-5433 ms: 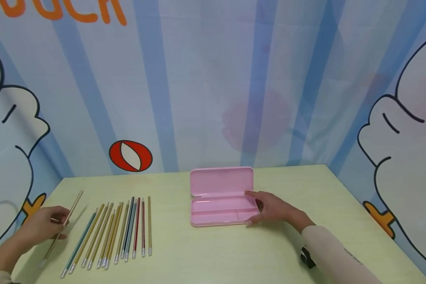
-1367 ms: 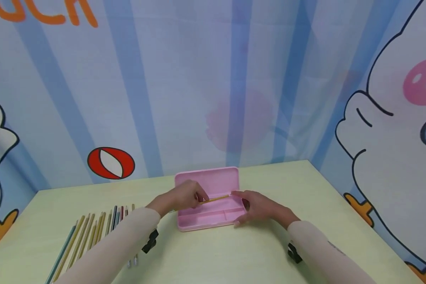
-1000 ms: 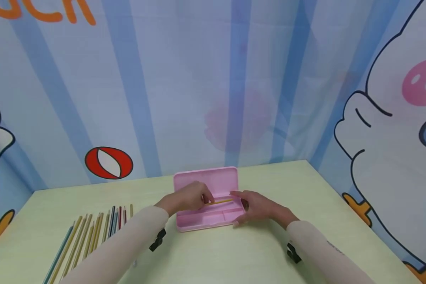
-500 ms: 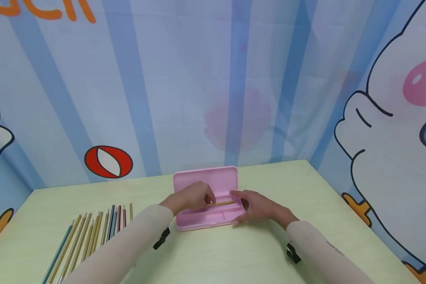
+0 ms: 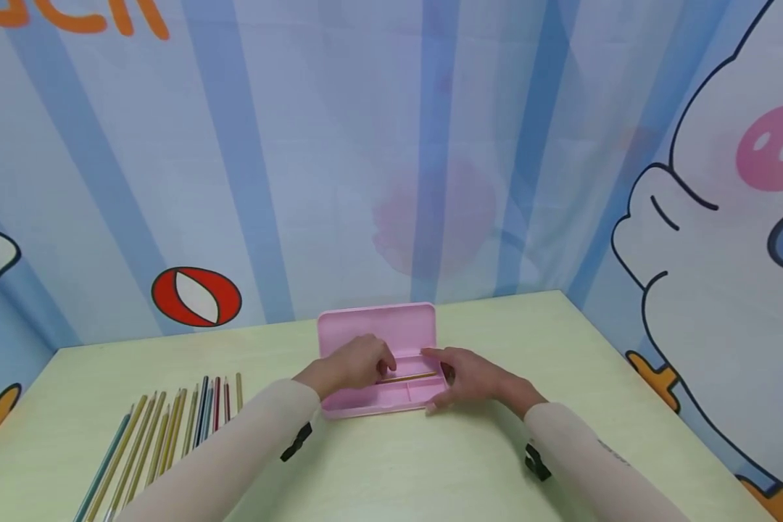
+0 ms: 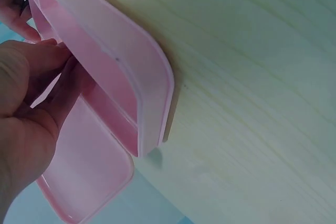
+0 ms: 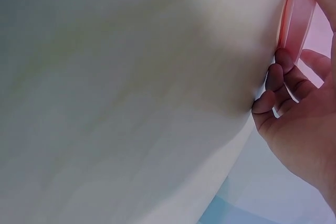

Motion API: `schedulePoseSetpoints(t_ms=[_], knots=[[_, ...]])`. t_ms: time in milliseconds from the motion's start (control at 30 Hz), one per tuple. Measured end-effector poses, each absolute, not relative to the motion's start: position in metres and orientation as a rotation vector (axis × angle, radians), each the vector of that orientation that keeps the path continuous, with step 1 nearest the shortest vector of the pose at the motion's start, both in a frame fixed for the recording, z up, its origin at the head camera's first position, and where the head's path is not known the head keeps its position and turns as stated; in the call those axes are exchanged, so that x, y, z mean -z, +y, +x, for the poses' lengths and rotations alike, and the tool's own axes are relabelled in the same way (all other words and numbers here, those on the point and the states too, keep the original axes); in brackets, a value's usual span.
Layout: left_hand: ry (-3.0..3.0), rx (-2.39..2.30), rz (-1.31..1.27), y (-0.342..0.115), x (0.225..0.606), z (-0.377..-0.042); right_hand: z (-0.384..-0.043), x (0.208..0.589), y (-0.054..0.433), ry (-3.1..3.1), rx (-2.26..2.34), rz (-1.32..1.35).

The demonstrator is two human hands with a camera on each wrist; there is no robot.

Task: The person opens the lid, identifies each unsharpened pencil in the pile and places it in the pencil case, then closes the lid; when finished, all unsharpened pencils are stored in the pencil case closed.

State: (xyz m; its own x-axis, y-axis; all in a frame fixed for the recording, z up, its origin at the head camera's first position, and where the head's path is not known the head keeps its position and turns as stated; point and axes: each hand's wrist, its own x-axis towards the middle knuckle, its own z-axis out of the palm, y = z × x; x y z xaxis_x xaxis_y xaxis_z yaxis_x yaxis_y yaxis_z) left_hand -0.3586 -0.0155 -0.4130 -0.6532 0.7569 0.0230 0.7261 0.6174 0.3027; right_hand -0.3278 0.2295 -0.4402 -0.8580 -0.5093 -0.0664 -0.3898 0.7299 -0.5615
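Observation:
An open pink pencil case (image 5: 378,322) stands on the table, its lid raised at the back and its tray divided into compartments. My right hand (image 5: 473,377) grips the right end, thumb at the front corner and index finger near the hinge. In the right wrist view, other fingers (image 7: 274,80) curl by the pink end wall. My left hand (image 5: 359,362) reaches over the tray, fingertips right at a yellowish pencil (image 5: 414,376) that lies lengthwise along the long divider. The left wrist view shows its thumb and fingers (image 6: 47,56) pinched together inside the case (image 6: 152,72); their tips are hidden.
Several pencils, among them a teal pencil (image 5: 107,457) and a dark red pencil (image 5: 217,402), lie in a row at the left, partly behind the left sleeve (image 5: 235,449). A printed cloth (image 5: 339,181) hangs close behind the table's back edge.
My left hand has carried a pencil from the left of the row over to the case. In the last second the pencil has sunk lower, towards the divider. The right hand keeps its grip.

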Motion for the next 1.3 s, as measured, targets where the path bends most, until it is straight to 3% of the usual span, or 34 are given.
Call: schedulePoseSetpoints(t_ms=[867, 1300], knots=[[2.604, -0.823, 1.135, -0.073, 0.368, -0.344, -0.327, 0.440, 0.230, 2.720, 0.818, -0.707], [2.569, -0.988, 0.878, -0.135, 0.359, -0.325, -0.328, 0.439, 0.228, 2.717, 0.815, -0.688]])
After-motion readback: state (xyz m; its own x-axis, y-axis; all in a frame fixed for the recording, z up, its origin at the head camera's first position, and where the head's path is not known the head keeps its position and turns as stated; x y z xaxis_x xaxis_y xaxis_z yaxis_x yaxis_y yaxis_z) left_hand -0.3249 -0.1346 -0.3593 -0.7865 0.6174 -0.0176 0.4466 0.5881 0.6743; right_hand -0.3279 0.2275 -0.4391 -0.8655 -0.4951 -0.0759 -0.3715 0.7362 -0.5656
